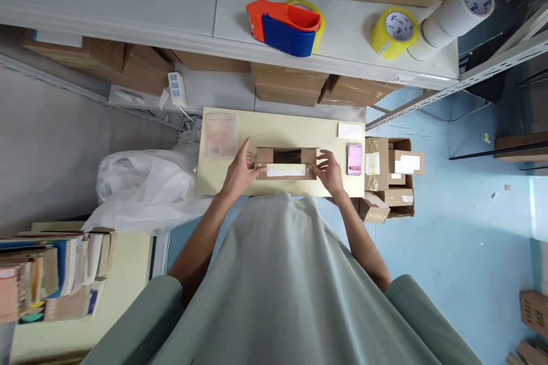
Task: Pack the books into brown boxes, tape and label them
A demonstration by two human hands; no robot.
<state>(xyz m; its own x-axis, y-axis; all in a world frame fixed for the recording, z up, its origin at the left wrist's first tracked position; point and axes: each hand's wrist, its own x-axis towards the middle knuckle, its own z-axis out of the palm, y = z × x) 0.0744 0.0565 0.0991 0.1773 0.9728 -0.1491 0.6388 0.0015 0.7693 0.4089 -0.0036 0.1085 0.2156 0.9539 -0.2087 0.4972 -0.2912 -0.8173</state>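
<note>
A small cardboard box (286, 166) stands on the pale yellow table (295, 128) straight in front of me. Its top gapes open with a dark inside, and small flaps show at both ends. On the near side is a long white label (286, 171). My left hand (240, 170) grips the left end, thumb at the near corner and fingers on the far side, partly hidden. At the right end my right hand (329, 172) has its thumb and fingers on the box edge. What lies inside the box cannot be made out.
A phone (354, 159) lies on the table's right, below a white slip (350, 130). Across the back runs a shelf (231, 28) bearing an orange-blue tape dispenser (285, 25) and a yellow tape roll (394, 32). Packed cartons (377, 165) stand right; white plastic bags (145, 182) lie left.
</note>
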